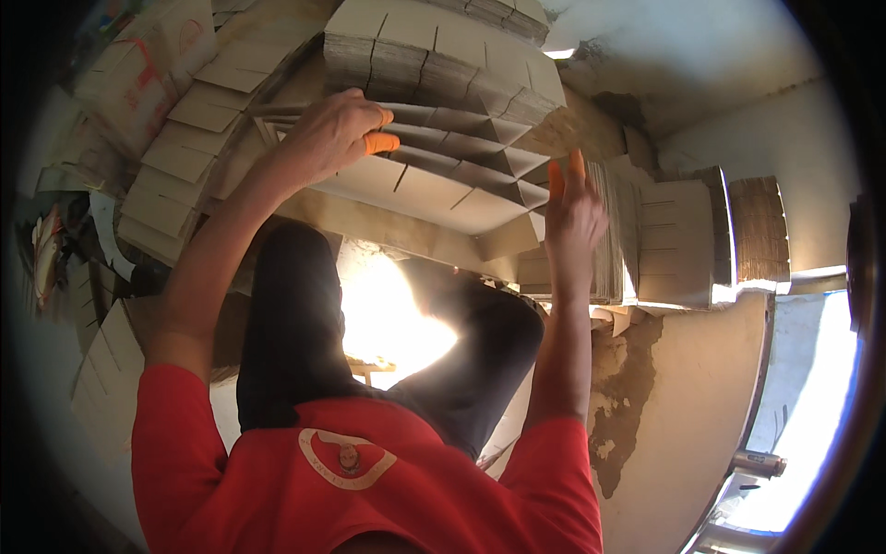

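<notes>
In front of my knees stands a partly interlocked cardboard divider [446, 195], its slotted long strips crossed by short pieces that form open cells. My left hand [323, 137] reaches over its left part. Orange covers sit on the fingertips, and the fingers are curled at the upper edge of a strip, one on either side. At the divider's right end is my right hand [577, 217], fingers stretched upward and apart, with orange covers on two of them. Whether it touches the end pieces is hard to tell. No separate piece shows in it.
Behind the divider rises a thick stack of slotted cardboard strips [443, 51]. More slotted sheets [175, 152] fan out on the left, near a printed carton [148, 78]. Stacked cardboard [678, 231] stands to the right. Bright light glares between my knees.
</notes>
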`<state>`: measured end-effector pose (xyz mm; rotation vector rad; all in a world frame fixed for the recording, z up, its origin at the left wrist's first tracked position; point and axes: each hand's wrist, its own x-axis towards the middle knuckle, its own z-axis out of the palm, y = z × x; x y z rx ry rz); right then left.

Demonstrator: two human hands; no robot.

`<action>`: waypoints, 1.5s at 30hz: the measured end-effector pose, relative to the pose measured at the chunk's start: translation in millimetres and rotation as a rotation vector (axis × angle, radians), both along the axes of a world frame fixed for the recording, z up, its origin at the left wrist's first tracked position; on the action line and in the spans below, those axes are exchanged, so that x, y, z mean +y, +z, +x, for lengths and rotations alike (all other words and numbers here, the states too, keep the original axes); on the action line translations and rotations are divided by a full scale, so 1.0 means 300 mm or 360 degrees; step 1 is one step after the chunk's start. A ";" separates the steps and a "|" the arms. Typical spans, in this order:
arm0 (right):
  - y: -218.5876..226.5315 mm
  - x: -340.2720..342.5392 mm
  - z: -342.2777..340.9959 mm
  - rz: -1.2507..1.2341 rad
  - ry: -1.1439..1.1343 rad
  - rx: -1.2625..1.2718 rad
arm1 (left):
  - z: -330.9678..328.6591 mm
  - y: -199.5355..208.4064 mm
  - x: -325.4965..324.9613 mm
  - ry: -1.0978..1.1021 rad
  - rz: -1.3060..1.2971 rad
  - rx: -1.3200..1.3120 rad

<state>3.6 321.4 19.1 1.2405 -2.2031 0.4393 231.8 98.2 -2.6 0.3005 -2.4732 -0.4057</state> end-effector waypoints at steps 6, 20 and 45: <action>-0.179 0.217 0.014 0.0479 0.0323 -0.0215 | -0.031 -0.101 0.055 -0.0173 0.0038 -0.0302; -0.243 0.234 -0.081 0.0382 0.0285 -0.0280 | -0.148 -0.085 0.060 -0.0107 -0.0182 0.0036; -0.151 0.512 -0.364 -0.0840 -0.0314 -0.1004 | -0.097 -0.163 -0.001 0.0080 0.0205 -0.0240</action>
